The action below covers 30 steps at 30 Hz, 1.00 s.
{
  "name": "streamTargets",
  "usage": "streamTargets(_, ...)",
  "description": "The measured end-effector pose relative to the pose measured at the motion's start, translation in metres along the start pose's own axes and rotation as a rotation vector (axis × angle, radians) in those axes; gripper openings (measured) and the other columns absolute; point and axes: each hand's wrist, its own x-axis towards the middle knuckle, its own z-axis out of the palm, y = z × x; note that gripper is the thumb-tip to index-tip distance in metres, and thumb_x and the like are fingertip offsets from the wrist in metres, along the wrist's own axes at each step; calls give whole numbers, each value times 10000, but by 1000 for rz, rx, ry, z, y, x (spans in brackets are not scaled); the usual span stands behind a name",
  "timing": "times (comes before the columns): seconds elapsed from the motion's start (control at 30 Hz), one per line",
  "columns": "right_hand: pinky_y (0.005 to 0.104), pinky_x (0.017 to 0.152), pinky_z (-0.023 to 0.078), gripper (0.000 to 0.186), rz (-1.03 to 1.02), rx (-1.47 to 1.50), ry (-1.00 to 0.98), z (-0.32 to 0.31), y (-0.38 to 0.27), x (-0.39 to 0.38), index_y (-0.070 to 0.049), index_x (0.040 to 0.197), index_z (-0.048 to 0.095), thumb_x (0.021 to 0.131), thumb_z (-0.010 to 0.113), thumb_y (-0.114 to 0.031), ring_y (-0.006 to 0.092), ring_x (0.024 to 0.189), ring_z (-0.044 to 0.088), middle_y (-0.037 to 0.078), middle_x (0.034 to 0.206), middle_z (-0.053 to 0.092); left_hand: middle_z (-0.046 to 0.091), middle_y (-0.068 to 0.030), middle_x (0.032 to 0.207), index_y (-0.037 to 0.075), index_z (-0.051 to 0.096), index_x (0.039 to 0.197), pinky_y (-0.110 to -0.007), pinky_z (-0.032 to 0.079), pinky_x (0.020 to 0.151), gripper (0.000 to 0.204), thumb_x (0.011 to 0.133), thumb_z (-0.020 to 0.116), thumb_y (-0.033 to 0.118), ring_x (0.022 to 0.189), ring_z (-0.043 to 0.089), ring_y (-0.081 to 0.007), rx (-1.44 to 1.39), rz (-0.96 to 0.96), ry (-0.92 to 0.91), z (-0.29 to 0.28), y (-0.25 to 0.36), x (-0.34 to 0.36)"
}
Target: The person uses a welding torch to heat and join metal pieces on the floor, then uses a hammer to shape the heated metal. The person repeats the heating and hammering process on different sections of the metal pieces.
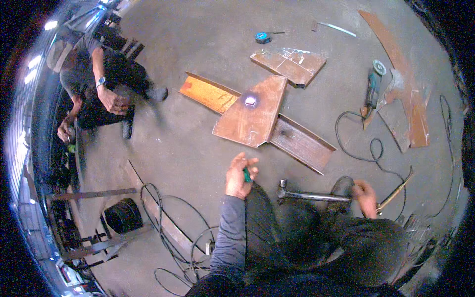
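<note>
My left hand (pixel 240 178) is curled around a small green object (pixel 247 174) just below a rusty tapered steel plate (pixel 247 121). The plate lies across a channel section (pixel 302 143), orange at one end, and has a bright violet-white spot on it. My right hand (pixel 364 198) has curled fingers beside my dark shoe (pixel 341 187), near the end of a hammer's handle (pixel 316 197); what it holds, if anything, I cannot make out. Just right of that hand lies a brass-coloured tool (pixel 391 198) with pointed end.
A co-worker (pixel 99 84) crouches at upper left. A cut plate (pixel 292 64), tape measure (pixel 261 37) and metal bar (pixel 336 28) lie beyond. At right are a grinder (pixel 373 84), steel offcuts (pixel 418 123) and cables (pixel 376 153). A metal frame (pixel 94 195) and more cables (pixel 173 198) occupy the lower left.
</note>
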Motion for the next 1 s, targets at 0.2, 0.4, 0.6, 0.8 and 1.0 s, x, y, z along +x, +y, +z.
streamTargets(0.2, 291, 713, 545, 540, 324, -104, 819, -111, 198, -30, -71, 1435, 497, 947, 668, -222, 177, 855, 640, 86, 1123, 653, 710, -141, 1066, 78, 391, 1448, -284, 501, 531, 458, 1033, 526, 217, 693, 628, -171, 494, -138, -433, 53, -79, 9)
streamTargets(0.4, 283, 676, 530, 535, 362, -31, 763, -102, 158, -25, -81, 1434, 496, 954, 654, -257, 165, 812, 625, 80, 1094, 650, 693, -136, 1017, 78, 348, 1447, -299, 469, 497, 467, 1048, 503, 264, 625, 602, -175, 444, -295, -366, 57, -86, 16)
streamTargets(0.6, 275, 639, 515, 533, 330, -41, 749, -99, 146, -25, -91, 1432, 496, 961, 640, -293, 154, 770, 610, 74, 1065, 647, 678, -92, 972, 86, 402, 1390, -300, 430, 472, 446, 994, 539, 239, 589, 549, -147, 660, -200, -378, 56, -88, 14)
streamTargets(0.8, 267, 601, 500, 532, 335, -2, 738, -78, 139, -14, -100, 1431, 496, 967, 625, -328, 142, 727, 595, 68, 1036, 644, 673, -82, 915, 93, 434, 1375, -304, 426, 461, 425, 979, 532, 213, 574, 561, -139, 645, -120, -325, 60, -94, 29)
streamTargets(1.0, 259, 564, 484, 534, 294, 33, 746, -83, 119, -16, -110, 1430, 496, 974, 611, -363, 130, 684, 580, 62, 1007, 641, 665, -89, 898, 81, 434, 1388, -293, 411, 425, 434, 977, 516, 194, 556, 568, -139, 622, -88, -290, 58, -95, 26)
